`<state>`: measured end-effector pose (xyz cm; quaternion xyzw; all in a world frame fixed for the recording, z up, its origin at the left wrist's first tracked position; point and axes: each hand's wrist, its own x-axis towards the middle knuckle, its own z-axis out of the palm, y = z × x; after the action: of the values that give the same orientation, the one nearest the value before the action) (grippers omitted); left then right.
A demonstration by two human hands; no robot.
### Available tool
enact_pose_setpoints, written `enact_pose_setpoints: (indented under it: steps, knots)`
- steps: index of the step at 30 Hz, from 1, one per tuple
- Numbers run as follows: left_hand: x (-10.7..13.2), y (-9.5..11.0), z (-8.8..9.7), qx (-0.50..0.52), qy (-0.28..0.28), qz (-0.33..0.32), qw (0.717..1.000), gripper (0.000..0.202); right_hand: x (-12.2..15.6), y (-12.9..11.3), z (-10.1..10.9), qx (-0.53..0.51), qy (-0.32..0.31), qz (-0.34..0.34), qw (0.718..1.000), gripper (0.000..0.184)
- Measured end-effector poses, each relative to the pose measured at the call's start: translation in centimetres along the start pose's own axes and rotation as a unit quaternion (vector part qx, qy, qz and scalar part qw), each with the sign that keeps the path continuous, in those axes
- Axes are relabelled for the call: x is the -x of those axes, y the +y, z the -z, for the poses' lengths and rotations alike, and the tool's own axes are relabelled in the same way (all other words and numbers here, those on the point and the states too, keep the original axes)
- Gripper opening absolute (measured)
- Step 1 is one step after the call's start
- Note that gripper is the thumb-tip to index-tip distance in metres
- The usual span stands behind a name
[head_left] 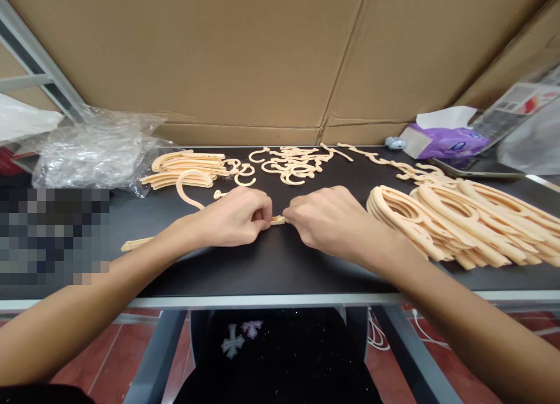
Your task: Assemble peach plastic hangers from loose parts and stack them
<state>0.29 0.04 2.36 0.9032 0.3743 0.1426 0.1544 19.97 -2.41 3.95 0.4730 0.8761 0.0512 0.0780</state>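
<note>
A small cream plastic hanger piece (277,220) spans the gap between my two hands, just above the black tabletop. My left hand (238,216) pinches its left end with curled fingers, and the fingers hide most of that end. At the other end, my right hand (321,220) has thumb and fingers closed on the tip. A curved cream hook (181,188) shows behind my left wrist. Beneath my left forearm, the end of a flat cream strip (136,244) sticks out. Close behind my left knuckles lies a short cream piece (220,194).
Stacked hanger arms (186,169) and loose hooks (297,164) lie at the back. Bundled cream hanger parts (459,223) cover the right side. Clear plastic bags (100,150) sit back left. A purple tissue pack (450,140) stands back right, before a cardboard wall (227,54).
</note>
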Motion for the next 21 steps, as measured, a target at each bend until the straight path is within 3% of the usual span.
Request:
enact_pose_setpoints:
  steps: [14, 18, 21]
  knots:
    - [0.0, -0.4, 0.1, 0.000, -0.003, 0.019, 1.000, 0.013, 0.4, -0.2, -1.6, -0.002, 0.102, 0.040, 0.994, 0.031]
    - [0.0, -0.2, -0.2, 0.003, -0.014, 0.020, 1.000, 0.014, 0.7, 0.6, 0.0, -0.006, 0.051, 0.049, 0.997, 0.034]
    - [0.1, 0.0, -0.7, -0.008, -0.002, 0.006, 1.000, 0.015, 0.8, 3.4, 2.0, -0.020, 0.048, 0.008, 0.999, 0.033]
